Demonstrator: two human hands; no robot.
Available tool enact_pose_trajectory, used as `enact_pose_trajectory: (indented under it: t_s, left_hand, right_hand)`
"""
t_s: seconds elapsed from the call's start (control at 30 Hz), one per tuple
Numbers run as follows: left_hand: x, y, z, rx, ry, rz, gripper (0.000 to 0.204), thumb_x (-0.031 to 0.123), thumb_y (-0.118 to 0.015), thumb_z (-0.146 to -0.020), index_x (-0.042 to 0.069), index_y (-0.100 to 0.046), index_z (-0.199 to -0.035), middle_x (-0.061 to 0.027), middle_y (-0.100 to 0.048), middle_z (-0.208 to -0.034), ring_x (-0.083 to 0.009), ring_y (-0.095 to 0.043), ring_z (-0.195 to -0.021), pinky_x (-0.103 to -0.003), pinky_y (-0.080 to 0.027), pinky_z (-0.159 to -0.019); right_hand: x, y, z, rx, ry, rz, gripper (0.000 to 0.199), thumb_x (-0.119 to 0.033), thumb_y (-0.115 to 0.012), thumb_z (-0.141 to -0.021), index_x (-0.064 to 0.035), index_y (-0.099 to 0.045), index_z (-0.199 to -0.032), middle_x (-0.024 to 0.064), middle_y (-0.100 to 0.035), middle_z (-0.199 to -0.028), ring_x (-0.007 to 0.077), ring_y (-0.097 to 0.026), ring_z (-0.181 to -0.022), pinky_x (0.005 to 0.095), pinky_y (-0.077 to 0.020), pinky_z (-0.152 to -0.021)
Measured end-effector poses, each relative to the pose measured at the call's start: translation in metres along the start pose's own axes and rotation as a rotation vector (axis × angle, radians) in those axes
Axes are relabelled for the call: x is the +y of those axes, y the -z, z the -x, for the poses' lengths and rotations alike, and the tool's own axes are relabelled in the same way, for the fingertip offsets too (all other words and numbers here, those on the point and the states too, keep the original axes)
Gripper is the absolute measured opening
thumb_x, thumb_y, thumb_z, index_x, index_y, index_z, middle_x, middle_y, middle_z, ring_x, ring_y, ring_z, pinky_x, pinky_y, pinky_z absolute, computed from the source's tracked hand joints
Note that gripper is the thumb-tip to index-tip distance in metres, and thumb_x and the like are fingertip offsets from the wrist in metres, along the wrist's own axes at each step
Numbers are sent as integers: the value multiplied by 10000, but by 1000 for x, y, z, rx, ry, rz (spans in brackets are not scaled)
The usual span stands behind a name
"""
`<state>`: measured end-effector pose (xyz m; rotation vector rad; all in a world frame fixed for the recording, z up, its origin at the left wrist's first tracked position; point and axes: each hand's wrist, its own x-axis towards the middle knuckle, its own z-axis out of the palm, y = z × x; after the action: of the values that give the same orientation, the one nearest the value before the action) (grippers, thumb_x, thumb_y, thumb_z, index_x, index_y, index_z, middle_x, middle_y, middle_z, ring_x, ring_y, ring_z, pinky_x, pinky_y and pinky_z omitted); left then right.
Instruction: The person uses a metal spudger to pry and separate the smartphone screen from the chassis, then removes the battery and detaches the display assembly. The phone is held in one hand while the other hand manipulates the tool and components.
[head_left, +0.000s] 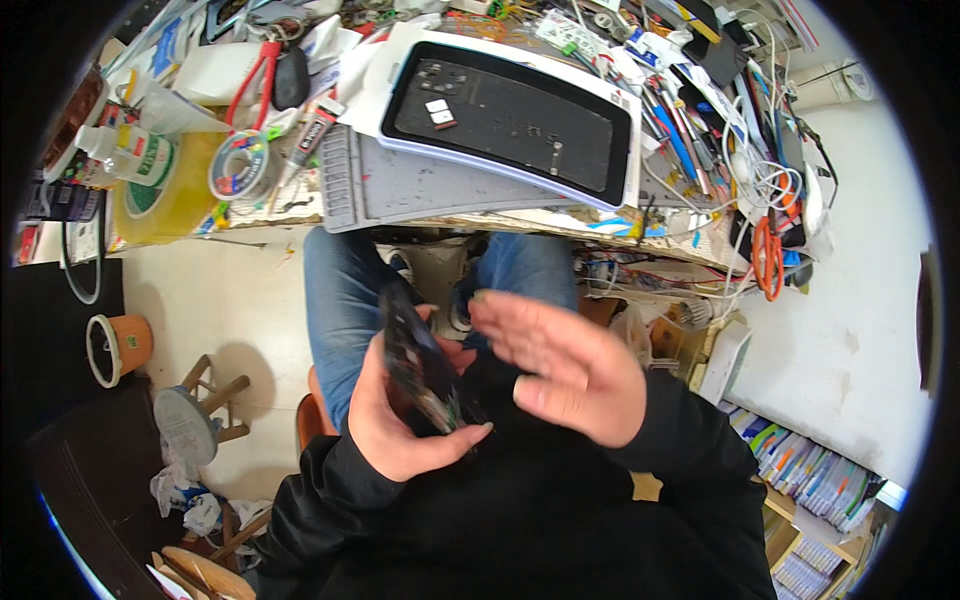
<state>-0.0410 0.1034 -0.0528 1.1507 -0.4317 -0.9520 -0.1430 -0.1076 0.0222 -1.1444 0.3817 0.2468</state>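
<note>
Head view showed the left hand (400,425) wrapped around a dark phone (418,365), held edge-on over the lap with its long axis running away from the body. Just right of it, the right hand (565,365) hovered flat, fingers spread, empty. Beyond lay the cluttered bench (400,195).

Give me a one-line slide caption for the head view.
Left hand grips a dark opened phone over the lap, right hand open beside it, below a cluttered workbench.

The dark phone (415,370) looks glossy; the grey mat (400,190) is matt rubber, the tape roll (165,190) shiny plastic, the jeans (340,300) denim.
</note>
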Motion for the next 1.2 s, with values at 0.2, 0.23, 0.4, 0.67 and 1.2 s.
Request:
enact_pose_trajectory:
  t_s: [0.2, 0.23, 0.4, 0.67, 1.2]
  left_hand:
    - [14, 8, -7, 93, -78, 357, 1119, -84, -848, -764, 30, -167, -1644, -176, -550, -1442, -371, -531, -1425, -519, -442, -1191]
    - [16, 7, -9, 93, -92, 395, 1110, -77, -848, -768, 28, -171, -1642, -179, -547, -1446, -385, -519, -1436, -536, -426, -1202]
    - [25, 8, -9, 22, -51, 370, 1226, 42, -833, -774, 72, -17, -1688, -227, -497, -1515, -466, -463, -1468, -576, -364, -1244]
    - [33, 4, -8, -52, -77, 483, 1005, 148, -815, -871, 33, -209, -1665, -287, -314, -1670, -467, -421, -1495, -582, -379, -1216]
    - [73, 0, -9, -131, 142, 777, 553, 96, -579, -976, -139, -464, -1463, -317, -543, -1475, -470, -548, -1394, -588, -461, -1168]
  right_hand:
    - [15, -21, 3, 71, 479, 840, 654, -178, -885, -844, 18, -611, -1404, 254, -629, -1395, 365, -696, -1199, 384, -566, -981]
    - [14, -20, 2, 80, 493, 864, 572, -168, -880, -844, 12, -659, -1339, 243, -662, -1343, 366, -719, -1138, 376, -587, -929]
    - [1, -16, 4, 134, 532, 829, 265, -105, -788, -930, 3, -746, -1168, 183, -763, -1123, 330, -775, -931, 343, -612, -780]
    - [-29, -5, 16, 259, 150, 373, 295, -140, -553, -1099, 100, -694, -1198, 210, -772, -1097, 260, -780, -956, 352, -607, -869]
    - [-122, 100, -53, 347, 32, 60, 530, -451, -542, -1104, 33, -640, -1298, 197, -783, -1008, 257, -798, -854, 383, -658, -676]
